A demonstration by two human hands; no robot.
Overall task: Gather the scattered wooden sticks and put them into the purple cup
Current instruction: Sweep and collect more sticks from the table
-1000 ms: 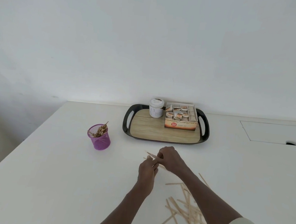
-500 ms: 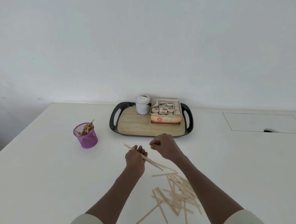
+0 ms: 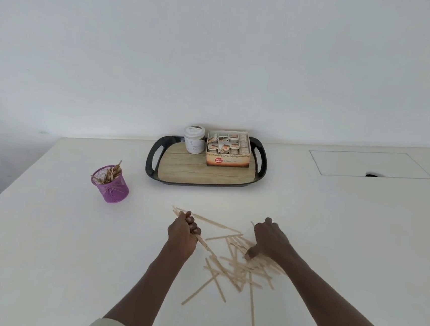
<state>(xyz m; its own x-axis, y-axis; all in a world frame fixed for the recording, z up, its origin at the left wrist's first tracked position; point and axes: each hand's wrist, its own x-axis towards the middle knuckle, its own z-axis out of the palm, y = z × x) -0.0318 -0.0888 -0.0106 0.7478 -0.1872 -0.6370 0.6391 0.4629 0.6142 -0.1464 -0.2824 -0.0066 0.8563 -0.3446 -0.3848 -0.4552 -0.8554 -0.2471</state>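
A purple mesh cup (image 3: 110, 187) stands on the white table at the left, with several wooden sticks poking out of it. My left hand (image 3: 183, 230) is closed around a small bundle of wooden sticks (image 3: 216, 223) that juts out both sides of the fist, well to the right of the cup. My right hand (image 3: 269, 240) rests on the scattered pile of sticks (image 3: 235, 267), fingers curled down and thumb pressing on sticks; whether it grips one is unclear. More sticks lie fanned out toward me.
A black-handled tray (image 3: 204, 177) with a wood-look base sits behind the hands, carrying a white jar (image 3: 194, 139) and an open box of tea sachets (image 3: 228, 151). A rectangular cable hatch (image 3: 368, 164) lies in the table at the far right. The table's left edge runs diagonally.
My right hand has moved from near the left hand down to the right onto the stick pile. My left hand still holds its bundle, roughly in place.
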